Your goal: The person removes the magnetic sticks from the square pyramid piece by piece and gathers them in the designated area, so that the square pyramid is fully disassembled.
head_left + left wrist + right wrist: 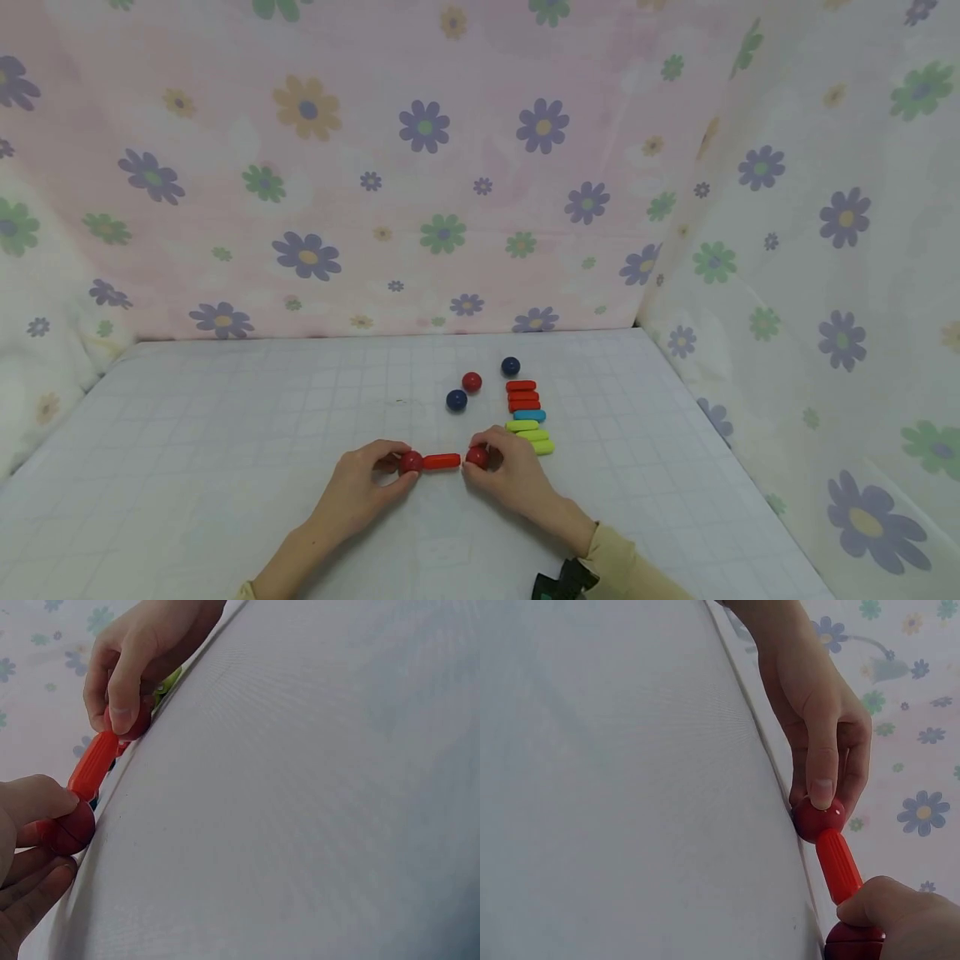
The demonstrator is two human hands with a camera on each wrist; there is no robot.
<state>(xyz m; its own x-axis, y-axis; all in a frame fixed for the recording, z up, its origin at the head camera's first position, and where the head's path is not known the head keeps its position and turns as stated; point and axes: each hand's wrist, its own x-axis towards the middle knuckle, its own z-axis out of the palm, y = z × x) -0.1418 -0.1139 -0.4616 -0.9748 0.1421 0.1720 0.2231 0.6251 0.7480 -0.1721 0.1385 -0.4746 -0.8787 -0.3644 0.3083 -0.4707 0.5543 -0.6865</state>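
My left hand [356, 493] pinches a red ball [410, 462] between thumb and fingers, low over the white table. From that ball a red ribbed stick [442, 461] points right, its left end against the ball. Just past the stick's other end, my right hand [519, 482] holds a second red ball [476, 456] by thumb and fingertips. A narrow gap shows between this ball and the stick in the head view. The left wrist view shows the stick [94, 764] between both balls; fingers cover part of each.
Behind the hands lie another red ball [472, 382], a dark blue ball [457, 400] and a second dark blue ball [511, 366]. Beside them is a column of red sticks [523, 397], one blue stick [529, 416] and yellow-green sticks [533, 435]. Flowered cloth [375, 217] walls the table.
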